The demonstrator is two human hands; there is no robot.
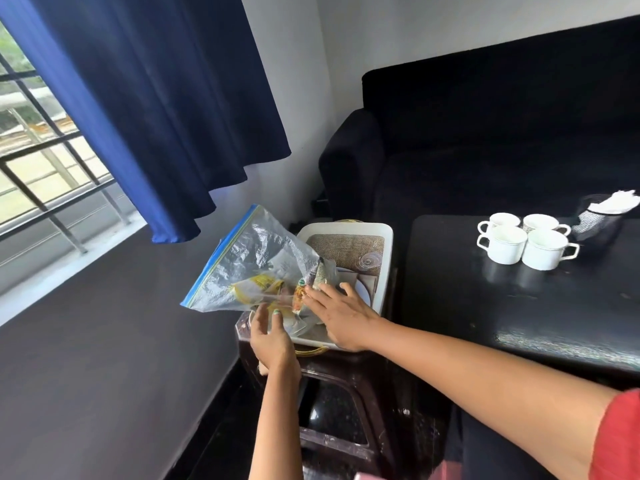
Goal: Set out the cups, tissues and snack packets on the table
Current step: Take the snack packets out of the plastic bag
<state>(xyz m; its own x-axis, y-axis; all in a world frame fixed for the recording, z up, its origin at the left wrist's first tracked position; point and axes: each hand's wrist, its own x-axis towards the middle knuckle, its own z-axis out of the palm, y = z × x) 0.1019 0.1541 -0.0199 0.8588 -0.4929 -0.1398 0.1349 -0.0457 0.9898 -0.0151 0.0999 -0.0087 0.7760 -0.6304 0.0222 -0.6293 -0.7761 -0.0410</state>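
Note:
A clear zip bag [249, 265] with a blue seal stands tilted over the near end of a white tray [388, 237]; yellow snack packets [256, 287] show inside it. My left hand [270, 337] is under the bag's lower edge, fingers extended. My right hand [341, 315] reaches in from the right, its fingertips on a printed snack packet [320, 273] at the bag's right corner. Several white cups [526, 242] stand together on the black table [519, 306]. A dark holder [595, 220] with white tissues [620, 202] stands behind them.
The tray rests on a dark brown stool [332, 372] left of the table and also holds a woven mat [346, 247], a glass [370, 259] and plates. A black sofa [485, 133] lies behind. A blue curtain [156, 98] and window are at left.

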